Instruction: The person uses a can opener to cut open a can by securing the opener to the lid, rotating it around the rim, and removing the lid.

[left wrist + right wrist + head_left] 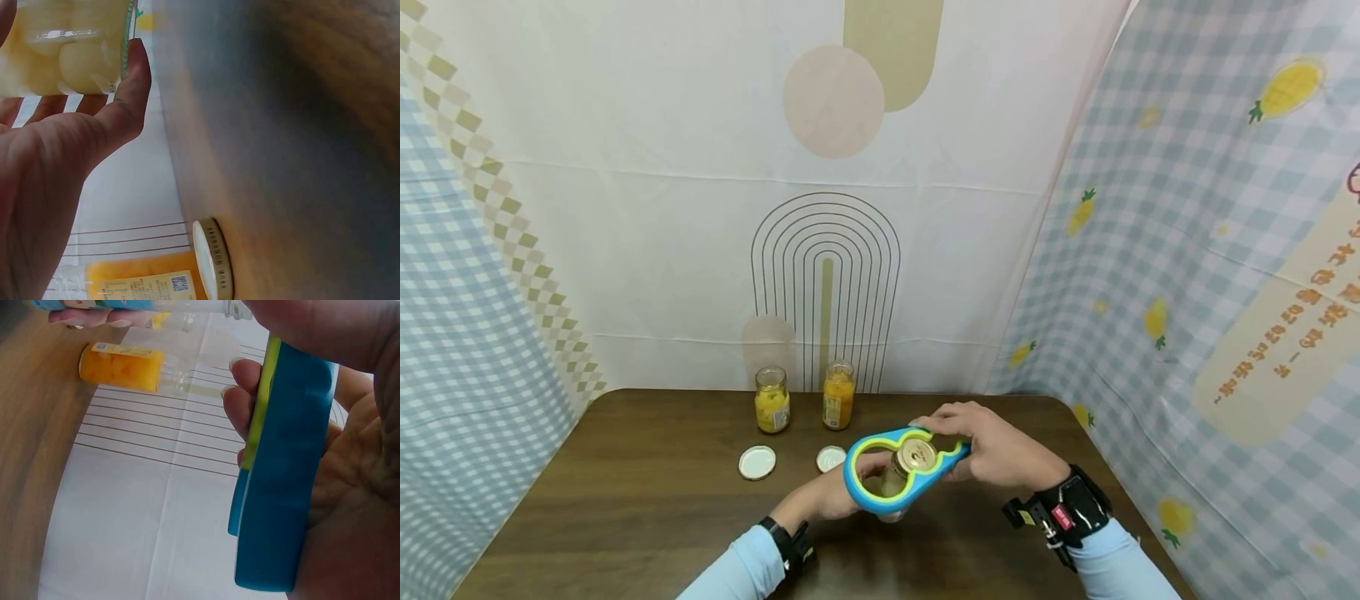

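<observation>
My left hand (pixel 829 497) grips a glass jar (pixel 69 53) that holds pale round fruit, raised above the table. Its gold lid (pixel 917 455) shows through the opening of a blue and lime-green jar opener (pixel 934 477). The handle end of that opener lies between the thumb and fingers of my right hand (pixel 1003 448), which holds it over the jar's top. In the right wrist view the blue side of the opener hides part of the palm, and only the lower part and neck of the jar show at the top edge.
Two lidless jars stand at the table's back edge, one with yellow fruit (pixel 772 408) and one with orange fruit (pixel 838 400). In front of them lie two loose lids, a left one (pixel 757 462) and a right one (pixel 830 458). Behind the brown table (pixel 625 500) hangs a white printed cloth (pixel 662 267).
</observation>
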Tool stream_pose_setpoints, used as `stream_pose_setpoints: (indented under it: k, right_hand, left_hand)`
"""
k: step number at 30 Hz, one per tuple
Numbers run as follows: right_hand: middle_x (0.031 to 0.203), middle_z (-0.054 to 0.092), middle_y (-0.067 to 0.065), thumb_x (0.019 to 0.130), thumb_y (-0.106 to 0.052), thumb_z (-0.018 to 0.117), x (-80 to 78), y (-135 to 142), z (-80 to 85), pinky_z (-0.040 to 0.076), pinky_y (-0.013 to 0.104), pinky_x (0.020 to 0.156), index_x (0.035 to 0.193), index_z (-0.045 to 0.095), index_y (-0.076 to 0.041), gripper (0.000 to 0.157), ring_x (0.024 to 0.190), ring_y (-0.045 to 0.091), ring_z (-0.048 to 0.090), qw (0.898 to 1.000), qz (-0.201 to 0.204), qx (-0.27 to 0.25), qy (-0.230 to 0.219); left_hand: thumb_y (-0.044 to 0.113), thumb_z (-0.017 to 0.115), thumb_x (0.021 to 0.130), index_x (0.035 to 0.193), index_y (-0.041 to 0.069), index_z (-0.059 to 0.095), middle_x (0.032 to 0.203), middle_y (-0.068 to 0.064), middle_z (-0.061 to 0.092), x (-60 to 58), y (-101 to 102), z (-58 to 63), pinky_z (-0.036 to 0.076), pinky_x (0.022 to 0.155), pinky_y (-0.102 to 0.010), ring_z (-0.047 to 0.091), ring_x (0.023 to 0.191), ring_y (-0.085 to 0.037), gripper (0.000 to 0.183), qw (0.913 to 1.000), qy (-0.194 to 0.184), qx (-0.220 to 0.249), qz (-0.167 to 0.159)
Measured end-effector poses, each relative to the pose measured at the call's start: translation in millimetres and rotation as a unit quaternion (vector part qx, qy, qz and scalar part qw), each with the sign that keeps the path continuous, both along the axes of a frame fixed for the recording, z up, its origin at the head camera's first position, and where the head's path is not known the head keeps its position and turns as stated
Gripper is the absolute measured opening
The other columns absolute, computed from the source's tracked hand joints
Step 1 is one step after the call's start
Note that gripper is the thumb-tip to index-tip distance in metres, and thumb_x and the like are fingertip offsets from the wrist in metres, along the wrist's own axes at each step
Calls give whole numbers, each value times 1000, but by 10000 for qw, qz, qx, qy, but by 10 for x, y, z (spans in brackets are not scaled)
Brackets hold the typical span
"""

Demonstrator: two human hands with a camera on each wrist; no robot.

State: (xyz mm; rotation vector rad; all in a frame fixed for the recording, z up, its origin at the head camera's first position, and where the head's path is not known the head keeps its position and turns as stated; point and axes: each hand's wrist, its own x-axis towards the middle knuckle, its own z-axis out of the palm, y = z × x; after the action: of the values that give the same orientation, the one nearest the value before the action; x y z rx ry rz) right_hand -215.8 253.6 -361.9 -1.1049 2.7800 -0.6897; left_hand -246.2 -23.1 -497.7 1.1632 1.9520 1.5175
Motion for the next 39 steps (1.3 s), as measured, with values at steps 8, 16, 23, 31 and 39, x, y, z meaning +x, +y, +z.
stream_pose_setpoints:
  k: [8, 16, 23, 31, 39]
  right_hand:
    - [134, 67, -16, 80, -26, 95, 62, 79, -17, 48, 48, 104, 152, 60, -35, 81, 128, 17, 57, 9986, -422, -123, 298]
    - [133, 66, -13, 84, -27, 93, 157, 220, -111, 50, 36, 94, 156, 52, -42, 84, 121, 20, 59, 9940, -1036, -258, 223]
    - [132, 67, -15, 85, -43, 90, 214, 350, -259, 51, 28, 90, 157, 52, -39, 82, 116, 12, 61, 9908, -1244, -524, -75]
    - [127, 66, -21, 84, -41, 91, 201, 394, -329, 51, 27, 91, 156, 51, -42, 83, 114, 10, 62, 9873, -1419, -667, -239]
    - [129, 67, -21, 82, -34, 93, 222, 356, -319, 49, 37, 95, 155, 54, -41, 83, 116, 13, 60, 9853, -1640, -472, 87]
  left_hand:
    - [30, 86, 93, 142, 29, 63, 140, 2, 69, 64, -30, -27, 49, 113, -45, 62, 132, -17, 54, 9947, -406, -103, 943]
    - [31, 90, 88, 137, 27, 64, 131, -1, 71, 213, -190, -57, 53, 111, -60, 62, 135, -36, 56, 9715, 1, -276, 2355]
    - [44, 93, 81, 129, 24, 64, 128, -5, 70, 389, -250, -40, 61, 91, -49, 69, 121, -34, 60, 9330, -155, -597, 3546]
    - [52, 94, 78, 133, 23, 63, 123, -4, 72, 415, -283, -8, 62, 90, -44, 70, 112, -25, 69, 9144, -418, -430, 4004]
    - [53, 94, 78, 134, 24, 63, 123, -1, 73, 399, -280, -10, 61, 94, -46, 70, 115, -23, 70, 9149, -426, -483, 3984]
